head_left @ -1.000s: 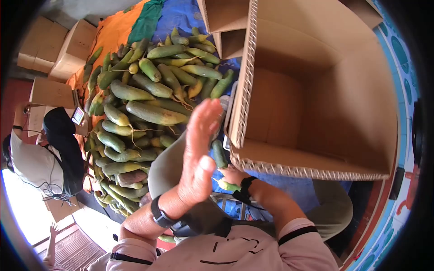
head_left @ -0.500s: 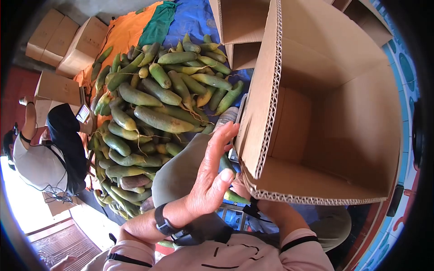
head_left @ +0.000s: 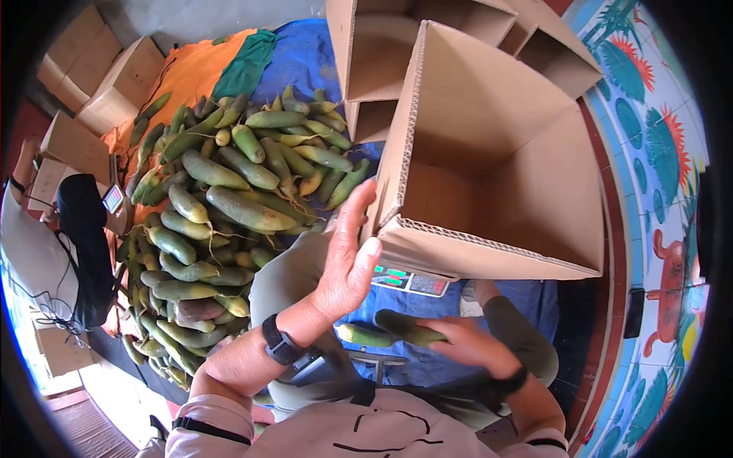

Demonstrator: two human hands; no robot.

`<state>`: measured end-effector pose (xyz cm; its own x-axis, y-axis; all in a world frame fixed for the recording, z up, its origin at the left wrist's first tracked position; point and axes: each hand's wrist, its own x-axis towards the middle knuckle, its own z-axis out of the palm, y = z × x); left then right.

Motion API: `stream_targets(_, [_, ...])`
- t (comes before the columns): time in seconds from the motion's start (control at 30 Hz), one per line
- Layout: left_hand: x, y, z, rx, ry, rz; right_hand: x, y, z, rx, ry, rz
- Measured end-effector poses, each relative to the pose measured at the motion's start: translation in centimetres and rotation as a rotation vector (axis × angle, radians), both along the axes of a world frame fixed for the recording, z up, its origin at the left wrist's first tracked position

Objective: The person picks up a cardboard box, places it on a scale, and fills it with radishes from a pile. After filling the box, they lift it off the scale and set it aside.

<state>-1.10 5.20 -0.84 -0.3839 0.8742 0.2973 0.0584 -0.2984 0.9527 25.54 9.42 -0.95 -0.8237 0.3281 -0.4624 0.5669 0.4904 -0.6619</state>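
Above blue tarp point(head_left: 304, 52), left hand point(head_left: 347, 263) lies spread against box point(head_left: 489, 145); right hand point(head_left: 467, 343) grips cucumber point(head_left: 401, 324).

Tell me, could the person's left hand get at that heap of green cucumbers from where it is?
Probably yes. The left hand is open at the side of the cardboard box, and the cucumber heap sits just beside it, past the knee, with nothing between.

Reads to me as a produce packing floor. Evidence: large heap of green gourds point(head_left: 229, 206) on an orange tarp point(head_left: 191, 61) and a blue tarp point(head_left: 305, 53), just left of my left hand point(head_left: 347, 259); open cardboard carton point(head_left: 496, 153) that hand leans on; digital scale point(head_left: 408, 281) beneath it, between left hand and right hand point(head_left: 462, 343), which holds one gourd point(head_left: 405, 327); more cartons point(head_left: 99, 84) beyond the heap; another person point(head_left: 34, 259) at its far edge
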Motion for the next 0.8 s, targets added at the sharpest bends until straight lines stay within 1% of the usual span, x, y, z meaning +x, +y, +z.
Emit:
stream_targets(0.07, [0.0, 0.4, 0.8, 0.061, 0.049, 0.062, 1.6, 0.9, 8.2, -0.050, 0.069, -0.103])
stream_targets(0.1, [0.0, 0.5, 1.2, 0.115, 0.076, 0.089, 2.5, 1.1, 11.7, -0.082, 0.115, -0.165])
stream_targets(0.17, [0.0, 0.5, 1.5, 0.129, 0.211, 0.132, 4.8, 1.3, 17.7, -0.060, 0.142, -0.252])
stream_targets(0.23, [0.1, 0.8, 1.5, 0.213, 0.406, 0.198, 7.4, 0.5, 21.4, -0.020, 0.335, -0.496])
stream_targets(0.27, [0.3, 0.9, 1.8, 0.223, 0.399, 0.199, 8.0, 0.4, 23.1, 0.056, 0.383, -0.590])
stream_targets(0.3, [0.6, 1.2, 2.3, 0.261, 0.489, 0.249, 8.4, 0.3, 24.4, 0.132, 0.434, -0.682])
stream_targets(0.33, [0.7, 1.4, 2.9, 0.298, 0.581, 0.303, 8.3, 1.0, 25.2, 0.268, 0.465, -0.666])
stream_targets(0.37, [1.0, 1.3, 3.6, 0.341, 0.538, 0.279, 7.7, 2.1, 26.0, 0.401, 0.496, -0.647])
stream_targets(0.43, [0.9, 1.4, 3.5, 0.267, 0.619, 0.199, 3.4, 4.4, 27.5, 0.424, 0.448, -0.584])
stream_targets(0.47, [1.3, 1.2, 3.7, 0.259, 0.533, 0.193, 1.5, 5.8, 27.6, 0.424, 0.382, -0.541])
stream_targets(0.5, [1.3, 1.0, 3.4, 0.246, 0.560, 0.219, -0.3, 7.4, 27.4, 0.423, 0.318, -0.494])
stream_targets(0.53, [1.1, 0.9, 3.5, 0.257, 0.572, 0.229, -1.9, 9.3, 26.8, 0.418, 0.325, -0.475])
stream_targets(0.6, [0.9, 0.8, 3.6, 0.263, 0.601, 0.272, -4.9, 13.3, 24.8, 0.342, 0.079, -0.241])
stream_targets(0.67, [0.8, 0.8, 3.3, 0.304, 0.606, 0.268, -7.8, 16.8, 21.7, 0.287, -0.018, -0.065])
stream_targets(0.73, [1.0, 0.9, 3.1, 0.348, 0.570, 0.255, -10.1, 19.9, 17.5, 0.250, -0.185, 0.031])
stream_targets(0.77, [1.0, 0.8, 3.1, 0.342, 0.562, 0.242, -11.6, 20.6, 15.9, 0.247, -0.184, 0.041])
stream_targets(0.8, [0.9, 0.8, 3.1, 0.348, 0.556, 0.234, -13.5, 20.7, 14.4, 0.339, -0.336, 0.152])
